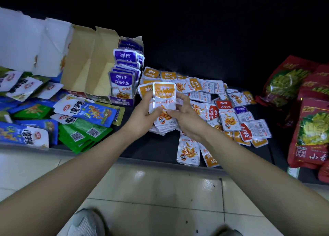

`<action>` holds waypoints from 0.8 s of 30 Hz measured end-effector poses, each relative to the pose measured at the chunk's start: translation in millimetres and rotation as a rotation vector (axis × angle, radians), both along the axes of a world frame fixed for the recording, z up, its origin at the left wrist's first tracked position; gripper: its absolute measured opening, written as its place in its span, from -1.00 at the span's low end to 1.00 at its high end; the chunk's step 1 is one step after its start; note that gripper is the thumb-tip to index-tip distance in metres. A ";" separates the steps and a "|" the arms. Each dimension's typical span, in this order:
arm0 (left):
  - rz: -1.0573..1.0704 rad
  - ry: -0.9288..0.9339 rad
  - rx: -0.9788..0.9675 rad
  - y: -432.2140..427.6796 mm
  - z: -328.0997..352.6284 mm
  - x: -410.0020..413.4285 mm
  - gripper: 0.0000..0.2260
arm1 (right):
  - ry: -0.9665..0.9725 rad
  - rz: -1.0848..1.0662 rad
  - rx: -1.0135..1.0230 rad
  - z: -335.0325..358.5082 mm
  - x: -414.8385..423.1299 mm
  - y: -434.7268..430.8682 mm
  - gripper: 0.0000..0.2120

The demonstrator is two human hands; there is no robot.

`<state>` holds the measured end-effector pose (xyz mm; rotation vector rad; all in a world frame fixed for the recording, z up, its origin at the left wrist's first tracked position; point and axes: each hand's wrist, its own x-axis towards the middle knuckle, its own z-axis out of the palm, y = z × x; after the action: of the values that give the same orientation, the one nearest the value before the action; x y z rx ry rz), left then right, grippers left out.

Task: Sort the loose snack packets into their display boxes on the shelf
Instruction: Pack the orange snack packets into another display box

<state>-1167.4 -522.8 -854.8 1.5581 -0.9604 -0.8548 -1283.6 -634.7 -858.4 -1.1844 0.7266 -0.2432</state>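
Note:
Both my hands hold a stack of orange-topped fish snack packets upright over the dark shelf. My left hand grips the stack's left edge and my right hand grips its right edge, thumbs on the front packet. Behind the stack, a loose heap of orange, red and purple packets spreads to the right. A display box of purple packets stands just left of the stack, with an open cardboard box beside it.
Blue and green snack bags lie piled at the left, under a white torn box flap. Large red bags stand at the right. Two orange packets hang at the shelf's front edge. Tiled floor and my shoe are below.

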 end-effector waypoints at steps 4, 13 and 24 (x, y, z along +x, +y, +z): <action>-0.031 -0.043 -0.048 13.6 14.4 12.1 -0.37 | -0.057 0.083 0.068 15.7 17.3 9.6 -0.46; 0.099 0.023 0.026 34.8 38.4 26.6 -0.39 | -0.036 0.134 -0.006 30.0 59.7 32.7 -0.53; 0.129 0.307 0.206 49.4 30.6 48.5 -0.66 | -0.028 -0.193 -0.074 31.4 93.7 52.2 -0.69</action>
<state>-1118.8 -473.4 -824.2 1.5842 -0.5593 -1.0897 -1189.9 -582.4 -827.1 -1.1789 0.8134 -0.4500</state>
